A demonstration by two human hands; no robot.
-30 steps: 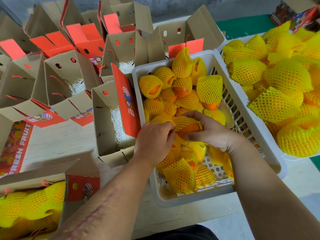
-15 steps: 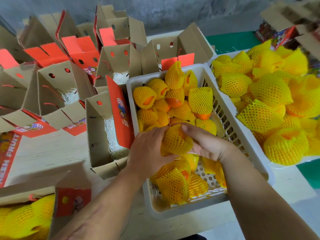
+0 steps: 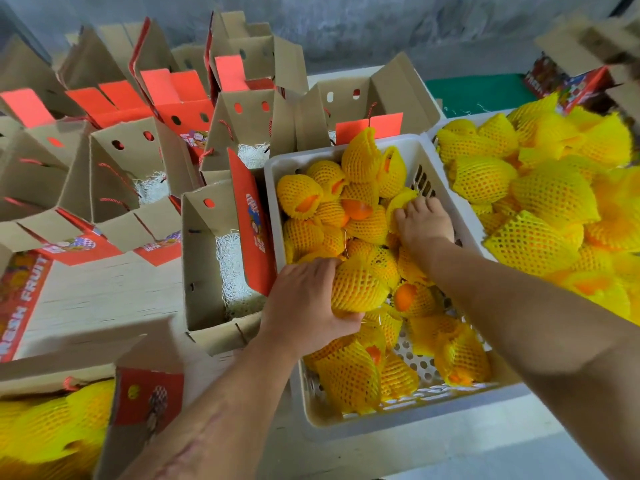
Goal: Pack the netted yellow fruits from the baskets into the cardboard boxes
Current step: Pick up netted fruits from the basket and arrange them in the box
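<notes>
Left fingers: curled round one netted fruit, low centre of frame, over the basket.
Right fingers: curled on a second fruit deeper in the basket, by its right wall. Whether they truly pinch it, I can't tell.
Left hand: wrapped under its fruit, wrist beside the open box just left of the basket.
Right hand: palm down on the pile.
Task's things: fruits heaped in this basket and in the far basket at right; the open box holds only white shred padding.
Risk: the loose net may slip or snag a neighbour, dragging it out; the box's red flap leans between basket and box, and could catch the fruit.
Change: half a second ago both hands cupped one fruit; now the left holds it alone and the right has reached further in.
</notes>
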